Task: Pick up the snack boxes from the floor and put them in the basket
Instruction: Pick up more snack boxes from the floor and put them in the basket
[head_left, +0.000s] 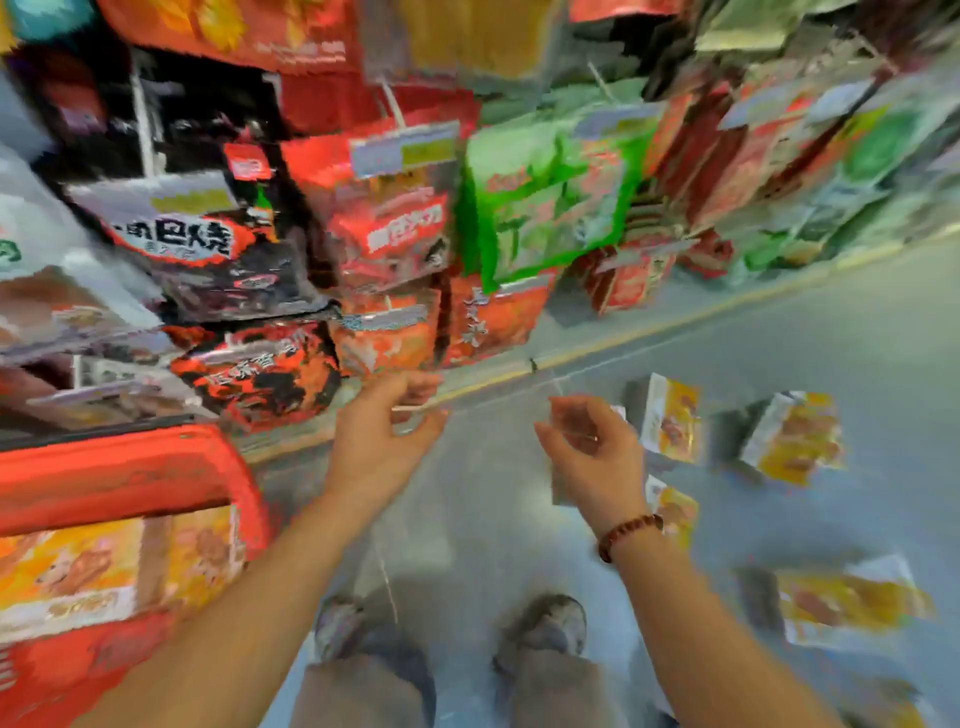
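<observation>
The view is blurred by motion. A red basket stands at the lower left with yellow snack boxes lying inside it. Several yellow-and-white snack boxes lie on the grey floor to the right: one near the shelf, one further right, one at the lower right, and one partly hidden behind my right wrist. My left hand hovers right of the basket, fingers apart and empty. My right hand, with a bead bracelet on the wrist, is loosely curled above the floor and holds nothing.
A shop shelf fills the upper half, hung with red, black and green snack bags and price tags. Its base edge runs diagonally along the floor. My two shoes stand at the bottom centre on the grey floor.
</observation>
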